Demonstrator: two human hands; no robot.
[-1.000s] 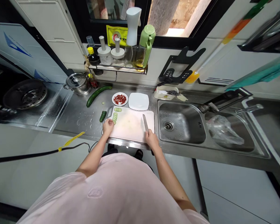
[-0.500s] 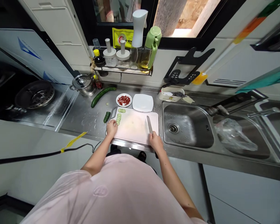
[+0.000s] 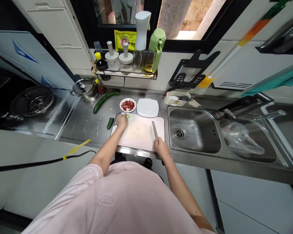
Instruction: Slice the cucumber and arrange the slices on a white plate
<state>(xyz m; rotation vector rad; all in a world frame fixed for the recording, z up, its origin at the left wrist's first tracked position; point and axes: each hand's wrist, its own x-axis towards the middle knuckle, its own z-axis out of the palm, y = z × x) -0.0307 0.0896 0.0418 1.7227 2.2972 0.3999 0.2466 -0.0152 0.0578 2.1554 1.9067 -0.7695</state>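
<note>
Cucumber slices (image 3: pixel 128 116): partly covered by the left hand (image 3: pixel 122 122); their number and its grip indeterminable. Knife (image 3: pixel 154 129): handle largely concealed within the right hand (image 3: pixel 161 148). Teal cloth (image 3: pixel 275 83): truncated at the right edge. Yellow packet (image 3: pixel 120 36): small print illegible, partly hidden behind jars (image 3: pixel 112 63).

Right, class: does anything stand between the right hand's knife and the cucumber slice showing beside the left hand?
Nothing visible does: only bare cutting board lies between the knife in the right hand and the cucumber slice. The left hand is on the slice's other side.
</note>
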